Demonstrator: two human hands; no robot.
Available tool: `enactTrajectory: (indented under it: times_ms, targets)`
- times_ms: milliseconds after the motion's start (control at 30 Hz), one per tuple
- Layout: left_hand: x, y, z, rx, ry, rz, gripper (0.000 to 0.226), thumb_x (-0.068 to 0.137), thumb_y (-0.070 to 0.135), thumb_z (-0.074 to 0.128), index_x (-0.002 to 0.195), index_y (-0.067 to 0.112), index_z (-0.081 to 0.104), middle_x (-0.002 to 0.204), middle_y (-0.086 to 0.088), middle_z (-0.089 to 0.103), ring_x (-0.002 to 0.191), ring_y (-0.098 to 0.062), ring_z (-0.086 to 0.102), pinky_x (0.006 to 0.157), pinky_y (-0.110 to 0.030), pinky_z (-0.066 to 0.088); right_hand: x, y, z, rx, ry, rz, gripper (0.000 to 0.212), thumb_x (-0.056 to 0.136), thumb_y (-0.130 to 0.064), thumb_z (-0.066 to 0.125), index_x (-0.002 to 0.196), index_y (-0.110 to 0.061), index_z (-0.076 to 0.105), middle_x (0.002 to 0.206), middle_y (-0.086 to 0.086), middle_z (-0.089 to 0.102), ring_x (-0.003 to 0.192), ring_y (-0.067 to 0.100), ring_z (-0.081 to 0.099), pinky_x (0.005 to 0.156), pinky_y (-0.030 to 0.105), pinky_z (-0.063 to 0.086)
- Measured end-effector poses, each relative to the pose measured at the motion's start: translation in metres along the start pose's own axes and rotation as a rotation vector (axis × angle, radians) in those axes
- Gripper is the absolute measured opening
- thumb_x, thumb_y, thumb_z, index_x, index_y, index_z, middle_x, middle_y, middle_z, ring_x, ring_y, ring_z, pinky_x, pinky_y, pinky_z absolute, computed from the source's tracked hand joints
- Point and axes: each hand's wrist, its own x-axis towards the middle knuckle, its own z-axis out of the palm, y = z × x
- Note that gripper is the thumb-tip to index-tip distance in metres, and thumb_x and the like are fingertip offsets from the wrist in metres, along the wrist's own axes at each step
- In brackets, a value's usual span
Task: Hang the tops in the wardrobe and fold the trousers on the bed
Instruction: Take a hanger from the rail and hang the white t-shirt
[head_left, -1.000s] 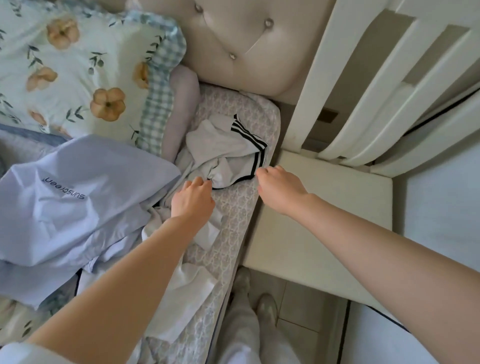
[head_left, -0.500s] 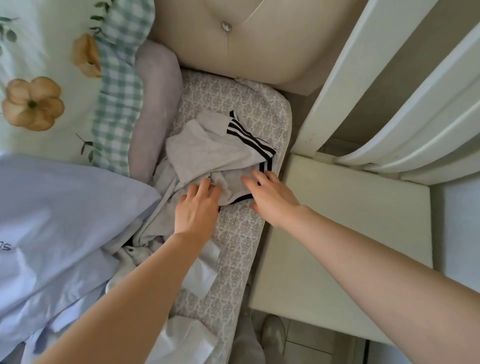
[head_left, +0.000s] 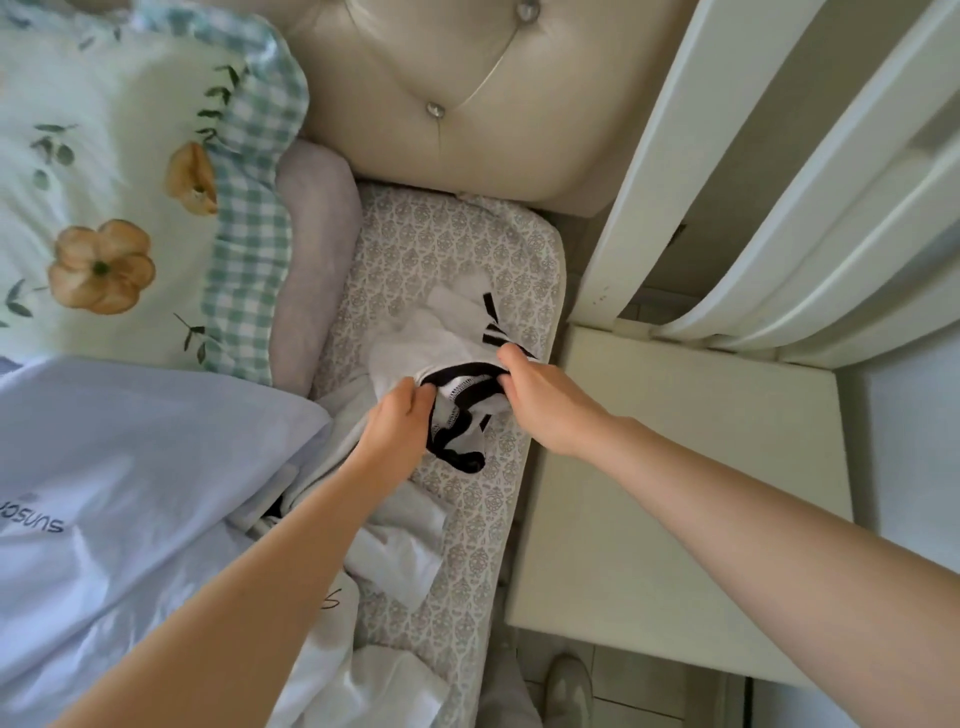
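A crumpled white garment with black striped trim (head_left: 441, 343) lies on the patterned bed sheet (head_left: 467, 249) near the headboard. My left hand (head_left: 400, 421) grips its black-edged opening on the left side. My right hand (head_left: 540, 400) pinches the same black hem on the right, so the edge is stretched between both hands. A pale lilac top with dark lettering (head_left: 130, 493) is spread over the left of the bed. More white clothing (head_left: 395, 551) lies bunched under my left forearm.
A floral pillow with a green checked border (head_left: 130, 208) sits at upper left against the tufted beige headboard (head_left: 467, 104). A cream bedside cabinet (head_left: 675, 467) stands right of the bed, white door panels (head_left: 779, 182) behind it. My feet (head_left: 566, 686) stand on the tiled floor.
Both hands have gone from resting flat on the white garment to gripping its black hem and pulling it open. The view has shifted slightly.
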Motion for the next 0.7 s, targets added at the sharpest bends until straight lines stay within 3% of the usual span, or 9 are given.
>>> enactTrajectory:
  times_ms: [200,367,500,600,700]
  targets:
    - [-0.035,0.043,-0.008,-0.124,-0.079,0.069,0.047,0.101,0.043,0.045,0.091,-0.001,0.058,0.076,-0.002,0.054,0.072,-0.015,0.049,0.068,-0.029,0.038,-0.048,-0.006,-0.057,0.015,0.108,-0.020,0.019,0.098,-0.036,0.050,0.095,-0.018,0.043,0.083,0.006,0.060,0.073,0.027,0.056,0.066,0.044,0.046]
    - [-0.086,0.094,-0.018,-0.252,-0.287,0.212,0.019,0.086,0.031,0.075,0.098,0.020,0.067,0.084,0.006,0.072,0.077,-0.005,0.067,0.070,-0.019,0.051,-0.101,-0.011,-0.105,0.045,0.256,-0.043,0.019,0.096,-0.037,0.053,0.086,-0.027,0.041,0.072,-0.002,0.057,0.066,0.020,0.056,0.062,0.044,0.047]
    - [-0.122,0.139,-0.027,0.109,-0.184,0.326,0.032,0.078,0.023,0.079,0.094,0.016,0.052,0.084,0.002,0.060,0.074,-0.014,0.056,0.065,-0.025,0.044,-0.150,-0.021,-0.149,0.044,0.413,-0.042,0.019,0.095,-0.038,0.055,0.088,-0.023,0.048,0.069,-0.003,0.058,0.064,0.019,0.056,0.061,0.041,0.046]
    - [-0.153,0.173,-0.040,0.125,-0.155,0.413,0.029,0.082,0.012,0.072,0.085,0.023,0.044,0.082,0.002,0.053,0.074,-0.016,0.050,0.061,-0.026,0.039,-0.194,-0.033,-0.180,0.041,0.517,-0.047,0.022,0.095,-0.041,0.054,0.085,-0.023,0.051,0.064,-0.003,0.056,0.057,0.017,0.053,0.055,0.037,0.043]
    - [-0.185,0.205,-0.058,0.068,-0.125,0.486,0.016,0.087,0.016,0.071,0.096,0.020,0.058,0.090,-0.001,0.063,0.082,-0.016,0.058,0.068,-0.026,0.045,-0.238,-0.042,-0.207,0.058,0.629,-0.022,0.025,0.096,-0.040,0.054,0.074,-0.029,0.048,0.057,-0.006,0.049,0.052,0.014,0.047,0.051,0.035,0.038]
